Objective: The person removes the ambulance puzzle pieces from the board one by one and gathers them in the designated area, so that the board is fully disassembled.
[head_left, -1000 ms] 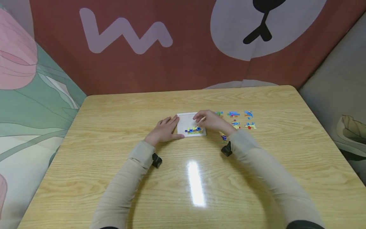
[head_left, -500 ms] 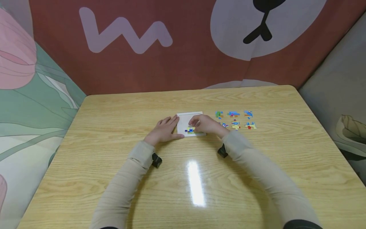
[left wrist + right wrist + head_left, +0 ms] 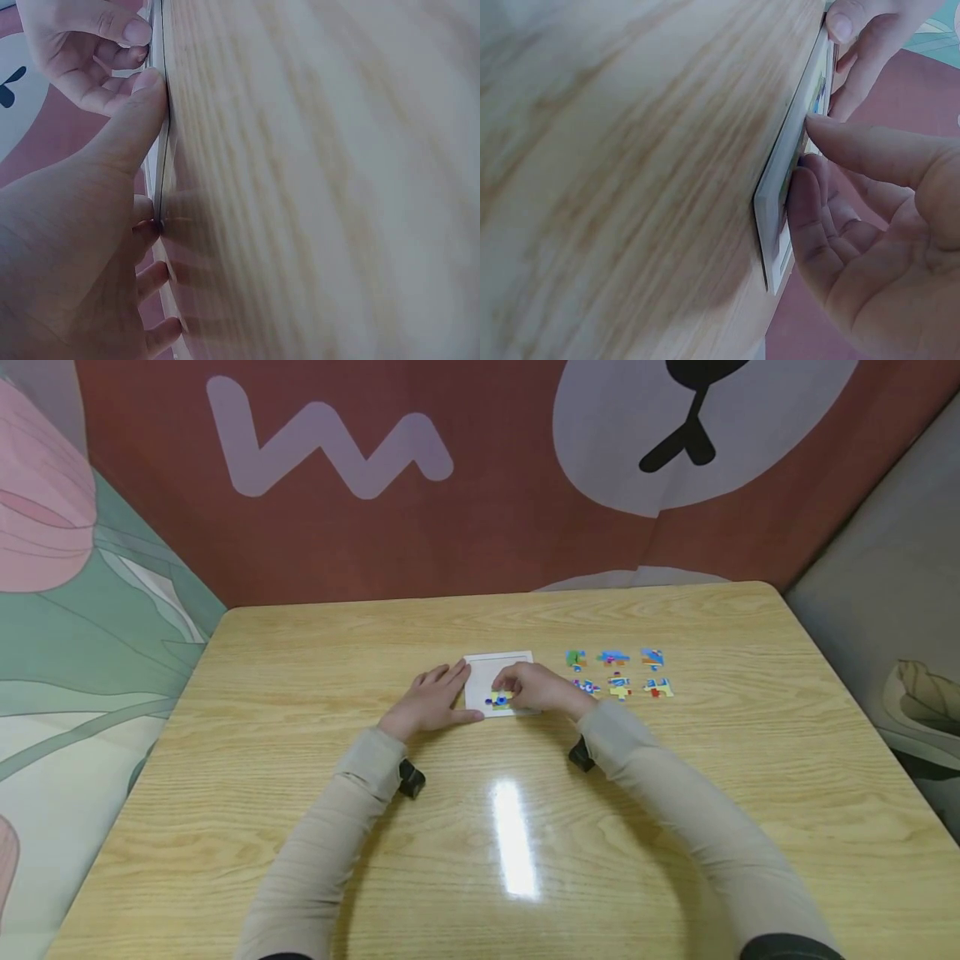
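A shallow white puzzle tray [image 3: 480,672] lies on the table, with joined yellow and blue jigsaw pieces [image 3: 498,700] along its near side. My left hand [image 3: 433,700] rests flat at the tray's left edge, fingers spread and thumb at the near left corner. Over the near right part of the tray, my right hand [image 3: 536,687] has curled fingers on a jigsaw piece that it mostly hides. In the right wrist view, the thumb [image 3: 855,142] and bent fingers [image 3: 806,202] of that hand come down on either side of a blue bit at the tray's surface.
Several loose jigsaw pieces lie in two rows right of the tray, among them a green one [image 3: 575,659], a blue one [image 3: 652,658] and a yellow-red one [image 3: 658,688]. The wooden table [image 3: 300,860] ends at a reddish-brown wall [image 3: 375,552].
My right hand has moved left and lowered from above the tray onto the right-hand piece, its fingers closing in. More loose pieces show behind it. My left hand has stayed in place.
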The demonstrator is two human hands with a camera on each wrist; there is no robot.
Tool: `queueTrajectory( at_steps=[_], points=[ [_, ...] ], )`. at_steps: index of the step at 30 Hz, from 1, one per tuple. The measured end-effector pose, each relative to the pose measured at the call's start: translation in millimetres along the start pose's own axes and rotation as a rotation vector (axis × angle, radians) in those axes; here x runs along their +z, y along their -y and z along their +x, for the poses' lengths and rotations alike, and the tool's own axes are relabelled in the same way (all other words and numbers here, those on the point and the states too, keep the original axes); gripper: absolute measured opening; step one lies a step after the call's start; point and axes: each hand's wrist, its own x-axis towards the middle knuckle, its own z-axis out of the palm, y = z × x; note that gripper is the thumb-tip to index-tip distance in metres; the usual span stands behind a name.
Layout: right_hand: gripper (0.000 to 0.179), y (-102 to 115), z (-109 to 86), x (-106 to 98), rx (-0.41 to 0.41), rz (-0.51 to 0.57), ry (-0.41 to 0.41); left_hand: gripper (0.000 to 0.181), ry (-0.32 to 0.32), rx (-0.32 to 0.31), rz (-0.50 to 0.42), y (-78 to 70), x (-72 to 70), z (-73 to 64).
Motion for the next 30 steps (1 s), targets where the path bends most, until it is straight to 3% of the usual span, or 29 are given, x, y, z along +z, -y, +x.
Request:
queueTrajectory(
  at_steps=[9,30],
  points=[
    [0.034,2.9,-1.9,-0.6,-0.021,-0.038,0.005,0.091,-0.005,-0.003,0.016,-0.6,-0.4,0.0],
    [0.032,-2.5,-4.2,-0.1,-0.077,-0.009,-0.016,0.091,-0.008,0.007,0.018,1.5,1.8,2.9]
  ],
)
